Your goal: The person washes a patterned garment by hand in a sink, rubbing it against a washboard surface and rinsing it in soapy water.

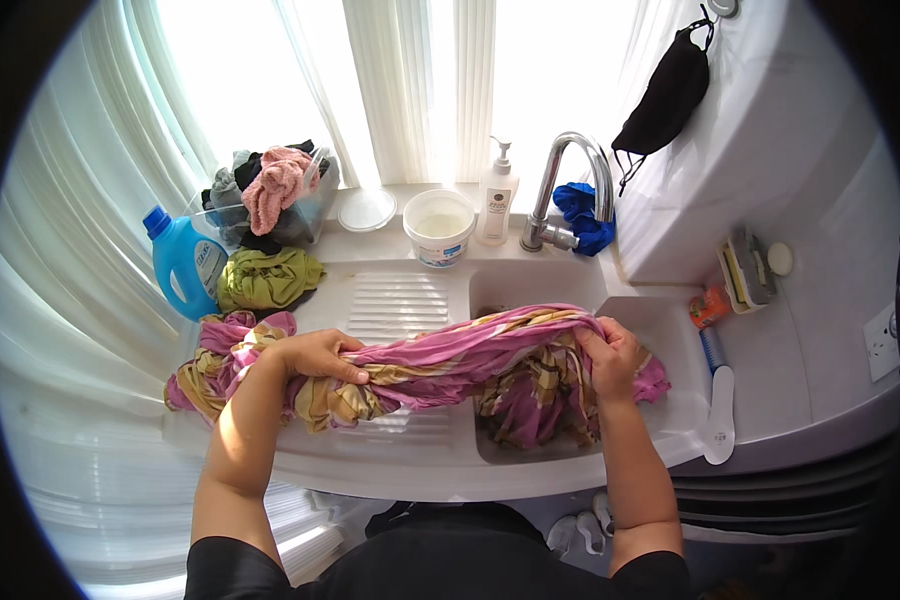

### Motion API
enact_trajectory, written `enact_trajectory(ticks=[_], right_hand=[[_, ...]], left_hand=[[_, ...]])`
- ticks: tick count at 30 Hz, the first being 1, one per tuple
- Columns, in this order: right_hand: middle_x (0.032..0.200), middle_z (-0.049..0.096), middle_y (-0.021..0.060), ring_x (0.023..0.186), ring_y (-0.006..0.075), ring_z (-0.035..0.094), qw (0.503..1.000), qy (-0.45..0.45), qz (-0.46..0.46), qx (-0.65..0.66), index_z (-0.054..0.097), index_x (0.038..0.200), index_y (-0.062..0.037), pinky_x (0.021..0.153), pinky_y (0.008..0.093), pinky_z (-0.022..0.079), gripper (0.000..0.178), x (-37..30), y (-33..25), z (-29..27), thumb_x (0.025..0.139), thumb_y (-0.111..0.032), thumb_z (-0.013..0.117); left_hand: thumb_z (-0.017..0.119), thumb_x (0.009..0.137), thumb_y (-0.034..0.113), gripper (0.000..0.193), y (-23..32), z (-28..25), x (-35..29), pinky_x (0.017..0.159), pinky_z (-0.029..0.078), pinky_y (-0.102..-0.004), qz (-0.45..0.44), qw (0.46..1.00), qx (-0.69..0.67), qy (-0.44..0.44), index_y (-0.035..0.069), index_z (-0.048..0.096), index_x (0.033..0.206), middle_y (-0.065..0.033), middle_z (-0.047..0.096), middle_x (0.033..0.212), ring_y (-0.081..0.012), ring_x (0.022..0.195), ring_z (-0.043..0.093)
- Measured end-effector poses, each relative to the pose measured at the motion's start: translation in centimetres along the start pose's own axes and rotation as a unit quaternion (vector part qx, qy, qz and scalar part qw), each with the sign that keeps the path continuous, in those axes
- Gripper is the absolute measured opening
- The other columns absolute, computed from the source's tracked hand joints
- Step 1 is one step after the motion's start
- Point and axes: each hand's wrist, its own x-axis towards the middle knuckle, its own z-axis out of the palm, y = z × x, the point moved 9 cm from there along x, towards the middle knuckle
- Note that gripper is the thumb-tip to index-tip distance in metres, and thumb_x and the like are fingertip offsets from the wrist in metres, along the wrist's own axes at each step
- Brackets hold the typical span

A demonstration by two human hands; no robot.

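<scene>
Grasping, left grip (315, 357): the fingers are curling round the pink and yellow patterned cloth (460, 355), with the thumb lying along it and pointing right.
Grasping, right grip (613, 355): the fingers are clasping the same cloth's gathered edge near its right end, pinching it against the thumb (how firmly, I cannot tell).
Cloth span: it is stretching in a loose bunch between the two grips, crossing above the ribbed drainer (400, 292) and the basin (540, 278).
Cloth ends: the left part is lying heaped at the drainer's left, just beside a green garment (268, 280); a fold is hanging into the basin, and a short pink piece is showing beyond the right grip.
Behind the cloth: a white tub (438, 238), a pump bottle (496, 208) and a chrome tap (536, 234) are standing in a row.
</scene>
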Motion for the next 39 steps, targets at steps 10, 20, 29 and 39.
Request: enact_trajectory(ticks=[10,20,29,39], right_hand=[[0.068,0.062,0.0033,0.061,0.0133,0.053,0.992,-0.03,-0.119,-0.012,0.067,0.089,0.0014,0.059,0.0293,0.045,0.018,2.0,-5.4,13.0,0.085,-0.015,0.074],[0.137,0.049,0.023,0.128,0.0372,0.044,0.892,-0.357,-0.147,-0.234,0.049,0.14,-0.0075,0.11,0.048,0.034,0.076,-2.6,6.0,19.3,0.081,-0.048,0.074],[0.13,0.061,0.0147,0.121,0.0334,0.056,0.849,-0.305,-0.054,-0.428,0.052,0.139,-0.0142,0.105,0.0492,0.039,0.099,0.2,12.5,11.7,0.052,-0.045,0.09],[0.081,0.072,0.0111,0.078,0.0245,0.068,0.965,-0.024,-0.067,-0.253,0.07,0.094,-0.0033,0.072,0.0332,0.053,0.03,0.4,1.6,9.3,0.067,-0.01,0.082]], left_hand=[[0.073,0.088,0.023,0.029,-0.3,-10.3,-11.3,0.079,0.051,-0.027,-0.011,0.975,0.045,0.215,0.002,0.073,0.107,-0.0009,0.072,0.093,-0.0093,0.083,0.061],[0.073,0.079,0.02,0.031,-2.6,-8.6,-10.1,0.088,0.048,-0.0466,0.019,0.705,0.475,0.526,0.002,0.069,0.104,-0.0173,0.068,0.107,-0.0381,0.101,0.062],[0.089,0.053,0.054,0.127,0.3,-1.9,-0.3,0.107,0.032,-0.0543,0.036,0.801,0.424,0.421,0.016,0.024,0.155,-0.0229,0.044,0.142,-0.0429,0.128,0.044],[0.083,0.059,0.017,0.088,-0.5,-0.8,-6.3,0.083,0.042,-0.0428,0.206,0.697,0.446,0.522,0.018,0.049,0.141,-0.0098,0.055,0.099,-0.0309,0.094,0.055]])
